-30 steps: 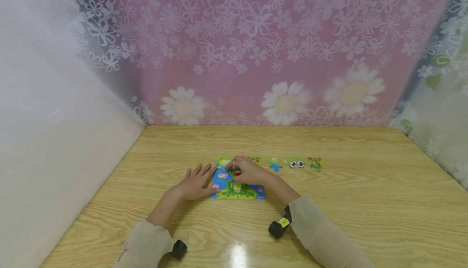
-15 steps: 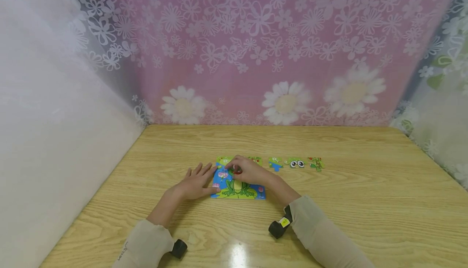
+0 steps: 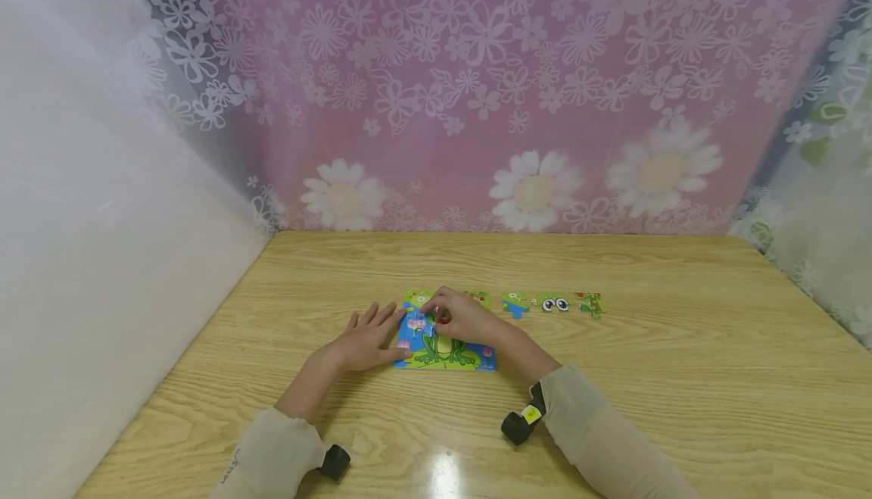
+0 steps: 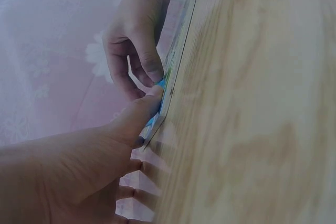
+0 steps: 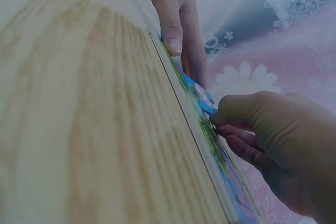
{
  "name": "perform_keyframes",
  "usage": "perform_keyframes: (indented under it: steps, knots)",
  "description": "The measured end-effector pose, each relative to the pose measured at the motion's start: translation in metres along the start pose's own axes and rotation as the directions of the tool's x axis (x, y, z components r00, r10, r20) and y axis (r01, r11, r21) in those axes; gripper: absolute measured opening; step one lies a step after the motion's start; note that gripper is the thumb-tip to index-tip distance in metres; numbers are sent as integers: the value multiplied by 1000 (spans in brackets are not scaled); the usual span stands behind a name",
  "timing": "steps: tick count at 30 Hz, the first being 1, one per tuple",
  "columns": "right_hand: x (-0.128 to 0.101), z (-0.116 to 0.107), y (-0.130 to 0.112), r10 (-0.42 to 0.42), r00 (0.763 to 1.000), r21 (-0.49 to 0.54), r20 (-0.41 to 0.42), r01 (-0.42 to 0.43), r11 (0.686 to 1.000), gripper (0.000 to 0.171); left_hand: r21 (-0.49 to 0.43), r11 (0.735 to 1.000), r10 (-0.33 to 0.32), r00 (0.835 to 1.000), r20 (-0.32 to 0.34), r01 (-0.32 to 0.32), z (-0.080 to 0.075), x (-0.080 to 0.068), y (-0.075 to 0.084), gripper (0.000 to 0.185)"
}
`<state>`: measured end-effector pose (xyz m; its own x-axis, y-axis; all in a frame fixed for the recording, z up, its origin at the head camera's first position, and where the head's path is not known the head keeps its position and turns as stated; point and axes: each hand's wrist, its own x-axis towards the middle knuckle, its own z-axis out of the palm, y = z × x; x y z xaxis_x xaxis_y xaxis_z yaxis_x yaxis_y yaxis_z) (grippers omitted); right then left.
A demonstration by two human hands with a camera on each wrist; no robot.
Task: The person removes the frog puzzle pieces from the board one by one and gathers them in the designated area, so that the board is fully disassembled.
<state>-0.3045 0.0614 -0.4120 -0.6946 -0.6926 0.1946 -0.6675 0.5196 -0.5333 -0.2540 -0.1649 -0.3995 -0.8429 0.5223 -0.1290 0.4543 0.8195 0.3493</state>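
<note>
One frog puzzle board [image 3: 446, 353] lies flat near the middle of the wooden table [image 3: 681, 378]; the left hand [image 3: 364, 341] rests beside its left edge, fingers straight, thumb touching the edge (seen clearly from the left wrist view). The right hand [image 3: 466, 317] pinches one puzzle piece [image 3: 417, 324] with curled fingers over the board's upper part. Three loose pieces [image 3: 553, 304] sit in a row just right of the board.
</note>
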Motion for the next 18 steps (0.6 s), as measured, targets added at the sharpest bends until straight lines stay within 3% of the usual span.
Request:
perform_keyframes:
  steps: [18]
  knots:
    - [-1,0,-5,38,999,15,-30,-38,999,26,-8,1000,1,1000,-6,-1,2,1,-2,78]
